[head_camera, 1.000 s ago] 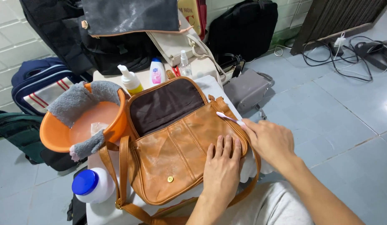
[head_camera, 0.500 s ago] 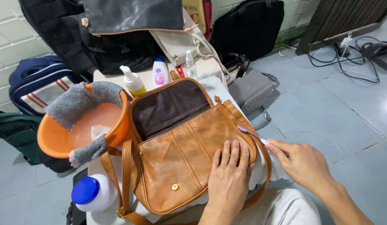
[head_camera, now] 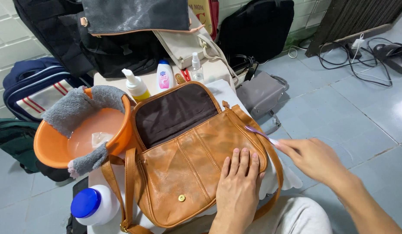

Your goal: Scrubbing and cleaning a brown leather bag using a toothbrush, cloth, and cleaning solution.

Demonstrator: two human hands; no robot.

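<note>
My left hand [head_camera: 236, 190] lies flat and open on the tan leather bag [head_camera: 196, 160], which rests on my lap beside the orange basin [head_camera: 49, 149]. My right hand [head_camera: 316, 158] pinches a purple toothbrush [head_camera: 258, 132] against the bag's right edge.

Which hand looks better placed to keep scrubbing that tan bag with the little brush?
Probably the right hand: it holds the purple brush against the tan bag. The left hand lies flat, steadying it.

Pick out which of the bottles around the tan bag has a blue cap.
The squat white bottle at the near left, beside the tan bag and its strap. The three bottles behind the bag have white tops: a pump, a cap and a spray.
</note>
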